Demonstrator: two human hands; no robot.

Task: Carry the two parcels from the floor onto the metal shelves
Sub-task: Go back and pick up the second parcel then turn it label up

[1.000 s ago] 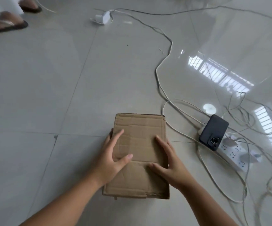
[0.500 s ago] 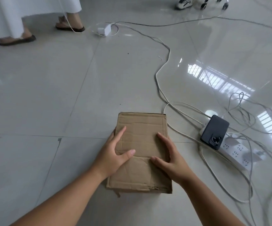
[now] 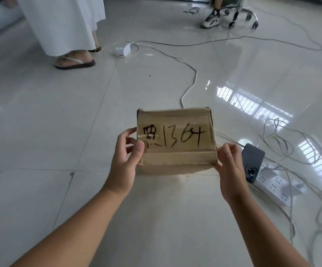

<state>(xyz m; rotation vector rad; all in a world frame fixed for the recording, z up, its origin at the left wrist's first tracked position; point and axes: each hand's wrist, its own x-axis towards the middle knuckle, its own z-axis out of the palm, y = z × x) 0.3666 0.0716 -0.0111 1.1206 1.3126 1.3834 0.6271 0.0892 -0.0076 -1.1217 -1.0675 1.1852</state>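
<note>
Cardboard parcel (image 3: pixel 175 143), flat on the tiles half a second ago, is now tipped up and lifted clear, its taped face with black handwriting turned toward the camera. Left hand (image 3: pixel 125 162) clamps the parcel's left edge, thumb on the front, fingers curled behind; right hand (image 3: pixel 230 166) grips the lower right corner the same way. Both forearms reach forward. Below lies a glossy grey tiled floor (image 3: pixel 59 116) strewn with cables (image 3: pixel 189 81), a white power strip (image 3: pixel 274 185) and a dark phone (image 3: pixel 251 160).

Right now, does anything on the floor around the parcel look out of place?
Yes: loose cables trail across the floor, tangled around a power strip with a phone lying on it, just right of the parcel.
</note>
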